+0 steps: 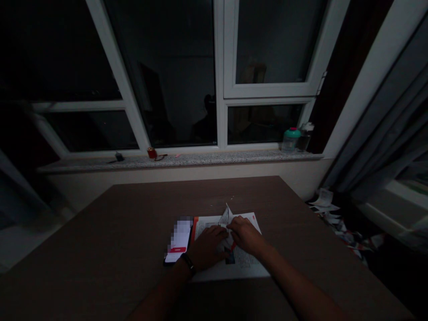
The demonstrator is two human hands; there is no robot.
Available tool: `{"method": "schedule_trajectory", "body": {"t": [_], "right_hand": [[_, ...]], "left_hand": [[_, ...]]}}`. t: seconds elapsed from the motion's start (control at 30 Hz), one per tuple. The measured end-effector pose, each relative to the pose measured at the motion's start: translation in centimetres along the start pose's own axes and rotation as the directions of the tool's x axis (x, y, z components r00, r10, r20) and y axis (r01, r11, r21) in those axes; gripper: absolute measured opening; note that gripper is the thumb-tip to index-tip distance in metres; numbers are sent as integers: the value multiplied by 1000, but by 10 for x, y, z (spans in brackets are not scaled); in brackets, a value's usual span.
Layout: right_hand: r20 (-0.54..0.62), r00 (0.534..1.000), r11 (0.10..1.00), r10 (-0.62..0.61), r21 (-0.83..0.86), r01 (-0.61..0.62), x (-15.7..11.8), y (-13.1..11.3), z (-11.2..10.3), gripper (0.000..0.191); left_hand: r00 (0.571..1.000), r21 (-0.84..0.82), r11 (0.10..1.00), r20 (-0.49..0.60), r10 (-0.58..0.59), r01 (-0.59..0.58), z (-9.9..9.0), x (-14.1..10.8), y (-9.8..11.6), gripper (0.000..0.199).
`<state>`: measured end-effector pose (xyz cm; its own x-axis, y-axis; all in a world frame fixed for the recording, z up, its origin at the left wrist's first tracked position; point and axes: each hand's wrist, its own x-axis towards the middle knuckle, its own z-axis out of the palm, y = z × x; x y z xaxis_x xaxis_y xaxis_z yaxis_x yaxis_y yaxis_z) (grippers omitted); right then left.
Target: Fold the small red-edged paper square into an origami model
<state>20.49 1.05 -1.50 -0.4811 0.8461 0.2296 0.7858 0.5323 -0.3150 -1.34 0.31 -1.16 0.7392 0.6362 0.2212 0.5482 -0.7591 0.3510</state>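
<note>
A printed page [250, 269] with an orange-red strip along its left edge lies on the brown desk [117, 232], and a piece of folded paper [225, 216] sits over its middle, one pointed corner standing up past the page's far edge. The left hand [205, 248] rests palm down over the left half of the page, its fingers curved across the folded paper; how far its grip is closed cannot be told, since the back of the hand hides it. The right hand [246, 234] comes in over the right half of the page, its grip closed to a pinch, with thumb and forefinger on the folded paper near the raised corner. A small patch of red shows below the right fingertips, too dim to identify. A dark wristband [188, 263] circles the left wrist, near the page's left edge. Just left of the page is a smartphone [179, 238], its lit screen pixelated around a red bar. A few tiny white scraps [232, 197] lie beyond the page. Farther beyond it, the speckled windowsill [207, 158] carries a red container [151, 153] and a small dark bottle [119, 156] toward the left, and a teal-lidded bottle [290, 139] beside a clear bottle [305, 137] toward the right. Well to the right of the page, loose papers [324, 200] lie heaped below the grey curtain [377, 133].
</note>
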Motion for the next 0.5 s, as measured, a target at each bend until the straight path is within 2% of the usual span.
{"method": "schedule_trajectory", "body": {"t": [0.37, 0.5], "right_hand": [[35, 999, 998, 5, -69, -3, 1, 0, -2, 38], [18, 1000, 998, -6, -59, 7, 0, 2, -3, 38]], "left_hand": [[999, 8, 1000, 48, -13, 12, 3, -1, -4, 68], [999, 18, 1000, 46, 14, -15, 3, -2, -4, 65]]}}
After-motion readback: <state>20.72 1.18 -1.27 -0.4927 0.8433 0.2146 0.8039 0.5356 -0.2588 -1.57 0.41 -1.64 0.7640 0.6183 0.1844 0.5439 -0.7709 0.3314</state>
